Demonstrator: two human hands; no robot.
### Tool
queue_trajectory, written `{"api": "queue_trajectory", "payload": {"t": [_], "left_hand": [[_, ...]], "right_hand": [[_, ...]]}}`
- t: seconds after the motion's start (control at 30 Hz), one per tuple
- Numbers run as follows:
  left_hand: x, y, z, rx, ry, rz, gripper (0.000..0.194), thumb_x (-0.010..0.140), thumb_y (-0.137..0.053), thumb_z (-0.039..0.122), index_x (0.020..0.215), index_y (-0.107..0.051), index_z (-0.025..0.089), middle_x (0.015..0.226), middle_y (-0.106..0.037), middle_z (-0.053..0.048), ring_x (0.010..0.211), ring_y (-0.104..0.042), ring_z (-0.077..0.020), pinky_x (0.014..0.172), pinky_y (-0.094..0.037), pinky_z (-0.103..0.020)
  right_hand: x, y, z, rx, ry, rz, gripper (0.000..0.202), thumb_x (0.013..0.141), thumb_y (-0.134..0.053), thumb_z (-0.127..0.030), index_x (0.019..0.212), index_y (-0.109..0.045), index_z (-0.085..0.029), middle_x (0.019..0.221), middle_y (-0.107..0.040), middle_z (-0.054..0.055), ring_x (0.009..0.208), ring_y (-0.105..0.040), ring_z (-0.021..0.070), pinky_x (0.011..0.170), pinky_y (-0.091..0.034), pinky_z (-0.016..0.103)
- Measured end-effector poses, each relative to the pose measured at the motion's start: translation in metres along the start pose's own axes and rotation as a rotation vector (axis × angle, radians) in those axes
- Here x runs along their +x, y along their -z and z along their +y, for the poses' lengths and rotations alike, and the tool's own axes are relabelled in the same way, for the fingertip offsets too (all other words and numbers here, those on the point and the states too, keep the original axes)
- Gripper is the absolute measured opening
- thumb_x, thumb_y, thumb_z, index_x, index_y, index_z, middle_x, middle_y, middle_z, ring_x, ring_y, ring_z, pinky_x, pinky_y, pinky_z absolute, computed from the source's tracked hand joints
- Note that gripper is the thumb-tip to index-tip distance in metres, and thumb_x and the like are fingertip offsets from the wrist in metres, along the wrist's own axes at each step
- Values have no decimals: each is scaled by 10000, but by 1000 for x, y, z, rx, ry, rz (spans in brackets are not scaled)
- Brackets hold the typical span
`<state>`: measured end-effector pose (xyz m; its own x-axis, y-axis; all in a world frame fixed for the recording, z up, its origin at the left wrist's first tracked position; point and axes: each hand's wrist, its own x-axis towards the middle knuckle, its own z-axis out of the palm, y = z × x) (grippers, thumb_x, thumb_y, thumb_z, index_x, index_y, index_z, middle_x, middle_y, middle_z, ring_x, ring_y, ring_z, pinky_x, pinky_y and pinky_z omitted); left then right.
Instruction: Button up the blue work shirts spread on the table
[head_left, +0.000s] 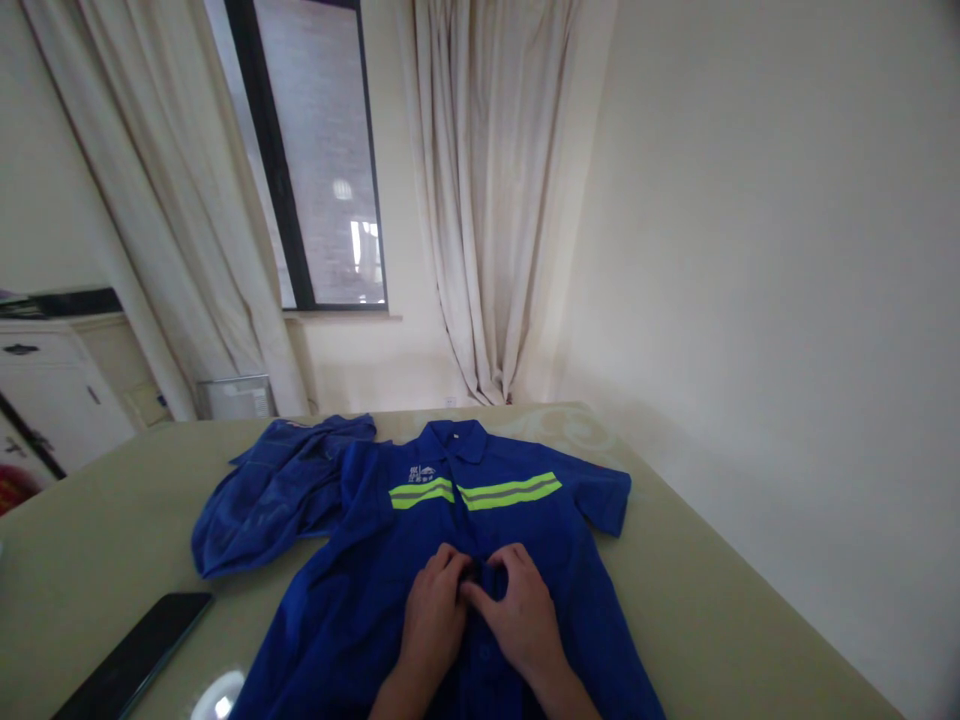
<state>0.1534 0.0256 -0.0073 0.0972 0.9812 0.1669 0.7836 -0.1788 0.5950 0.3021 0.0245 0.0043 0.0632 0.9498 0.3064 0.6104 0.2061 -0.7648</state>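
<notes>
A blue short-sleeved work shirt (547,545) lies front side up on the table, collar pointing away from me. Yellow-green reflective strips with a grey line cross its chest, and a white logo sits above the left strip. My left hand (437,610) is closed on the shirt's front placket, fingers curled at the middle. Close beside it, my right hand (521,610) pinches the same placket edge, thumb reaching toward the left fingers. Whether a button is between the fingertips is hidden.
A second crumpled blue garment (259,500) lies left of the shirt, touching its sleeve. A dark phone (139,655) rests at the near left, with a white round object (217,697) beside it. The pale green table (720,620) runs along the right wall (787,300). Curtains (487,200) hang behind.
</notes>
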Motion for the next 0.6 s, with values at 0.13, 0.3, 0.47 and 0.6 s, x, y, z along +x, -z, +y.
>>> {"api": "queue_trajectory", "payload": {"t": [0.13,0.3,0.47,0.6], "left_hand": [[4,-1,-7,-125,48,-25,280,890,-473,76,1013,-669,235,1070,-659,-29,950,-656,-179,852,-461,-287],[3,-1,-6,-142,67,-1,264,884,-481,104,1029,-658,237,1054,-675,-27,927,-655,-187,829,-453,-298],[-1,3,1,-126,45,-22,199,844,-588,164,1014,-658,240,922,-712,-3,858,-652,-196,768,-419,-299],[-1,3,3,-82,60,-27,134,881,-545,175,945,-648,232,872,-697,-8,867,-645,-205,775,-415,-310]], "right_hand": [[-2,-2,1,-14,-1,-5,87,781,-613,-193,807,-668,-255,892,-691,35,840,-679,230,786,-501,308],[6,0,6,115,4,46,150,833,-570,-243,730,-677,-221,829,-697,48,807,-676,219,773,-500,297],[9,1,6,269,21,85,266,908,-568,-372,750,-700,-204,829,-707,52,799,-675,205,756,-507,284],[11,1,10,294,-43,106,270,870,-622,-420,718,-684,-206,764,-697,45,717,-664,207,693,-516,296]]}}
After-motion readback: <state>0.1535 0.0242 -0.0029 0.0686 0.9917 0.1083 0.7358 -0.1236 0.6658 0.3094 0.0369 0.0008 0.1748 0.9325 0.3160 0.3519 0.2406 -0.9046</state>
